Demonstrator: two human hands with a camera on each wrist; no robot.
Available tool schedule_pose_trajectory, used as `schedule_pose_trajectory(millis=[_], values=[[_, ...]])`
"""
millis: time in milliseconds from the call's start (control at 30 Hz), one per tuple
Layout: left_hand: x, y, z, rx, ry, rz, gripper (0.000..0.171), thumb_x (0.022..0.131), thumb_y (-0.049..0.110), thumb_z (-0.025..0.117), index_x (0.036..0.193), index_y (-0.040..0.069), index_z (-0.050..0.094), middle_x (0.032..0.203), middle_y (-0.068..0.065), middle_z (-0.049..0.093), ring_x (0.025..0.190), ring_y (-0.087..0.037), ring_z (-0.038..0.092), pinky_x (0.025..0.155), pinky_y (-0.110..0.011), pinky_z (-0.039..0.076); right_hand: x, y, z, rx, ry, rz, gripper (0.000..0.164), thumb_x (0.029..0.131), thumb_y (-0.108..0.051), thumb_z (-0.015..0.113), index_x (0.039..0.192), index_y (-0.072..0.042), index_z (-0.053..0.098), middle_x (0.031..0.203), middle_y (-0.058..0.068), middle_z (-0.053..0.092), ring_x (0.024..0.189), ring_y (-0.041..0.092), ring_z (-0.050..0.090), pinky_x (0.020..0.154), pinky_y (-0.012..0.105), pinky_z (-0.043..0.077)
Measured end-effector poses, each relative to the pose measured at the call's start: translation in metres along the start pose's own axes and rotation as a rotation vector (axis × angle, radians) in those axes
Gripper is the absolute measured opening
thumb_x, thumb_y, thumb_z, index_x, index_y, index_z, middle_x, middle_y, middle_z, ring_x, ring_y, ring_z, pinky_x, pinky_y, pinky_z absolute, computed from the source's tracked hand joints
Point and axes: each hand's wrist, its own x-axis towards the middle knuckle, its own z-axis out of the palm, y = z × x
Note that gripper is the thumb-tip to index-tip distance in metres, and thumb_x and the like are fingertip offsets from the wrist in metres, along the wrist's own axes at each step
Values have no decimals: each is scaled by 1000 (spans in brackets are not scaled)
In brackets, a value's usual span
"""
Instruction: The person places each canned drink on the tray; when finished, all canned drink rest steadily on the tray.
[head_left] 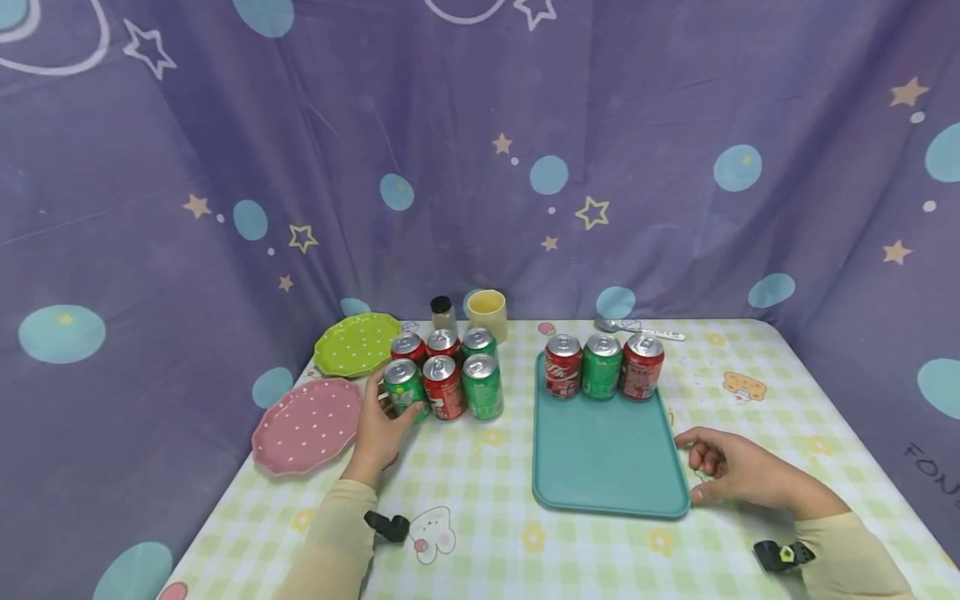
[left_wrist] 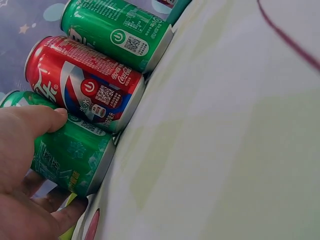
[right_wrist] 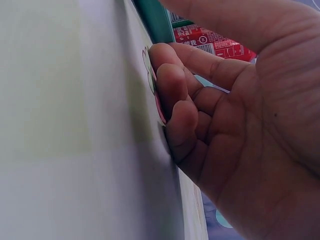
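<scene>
My left hand (head_left: 381, 429) grips a green soda can (left_wrist: 75, 150) at the front left of two rows of cans, thumb across its front and fingers around its far side. Beside that can stands a red Coca-Cola can (head_left: 444, 388), then another green can (head_left: 483, 387); three more cans stand behind them. At the right, my right hand (head_left: 738, 471) rests by the edge of a teal tray (head_left: 607, 467), thumb and index fingertips right at its rim, the other fingers loosely curled. At the tray's back stand a red can (head_left: 562, 368), a green can (head_left: 602, 368) and another red can (head_left: 642, 368).
Left of the cans lie a pink dotted plate (head_left: 307, 427) and a green dotted plate (head_left: 358, 344). A black-lidded jar (head_left: 442, 313) and a yellow cup (head_left: 487, 315) stand behind the cans. A spoon (head_left: 641, 328) lies at the table's back edge, before a purple curtain (head_left: 450, 150).
</scene>
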Motion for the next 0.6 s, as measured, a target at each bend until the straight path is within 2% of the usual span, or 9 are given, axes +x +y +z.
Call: schedule_pose_trajectory(millis=[600], values=[[-2, -3, 3, -46, 22, 7, 89, 89, 6, 84, 160, 24, 32, 139, -20, 51, 121, -42, 59, 105, -54, 49, 0, 3, -1, -16, 4, 32, 75, 82, -17, 91, 140, 9, 51, 101, 15, 58, 82, 17, 53, 63, 31, 48]])
